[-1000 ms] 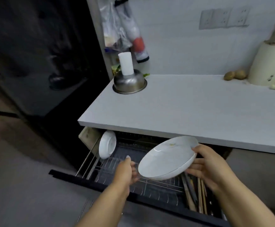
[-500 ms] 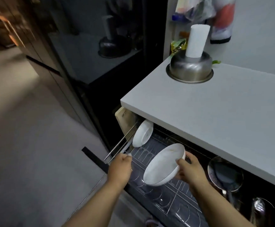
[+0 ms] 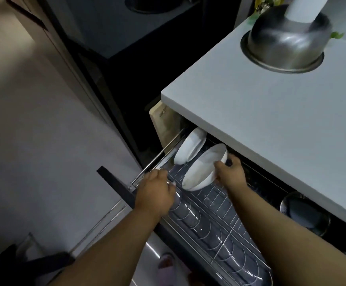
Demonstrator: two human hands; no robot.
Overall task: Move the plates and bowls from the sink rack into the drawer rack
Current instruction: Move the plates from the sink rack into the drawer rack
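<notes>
Head view: the right hand (image 3: 231, 172) grips a tilted bowl (image 3: 203, 168) to slot it into the drawer rack (image 3: 219, 230), while the left hand (image 3: 157, 191), fingers curled, steadies the rack's edge.

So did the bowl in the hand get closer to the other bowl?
Yes. The held bowl has gone back into the drawer rack, nearly against the racked bowl.

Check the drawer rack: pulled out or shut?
Pulled out. The drawer rack extends past the counter edge, wires exposed; the right hand holds a bowl over it.
</notes>
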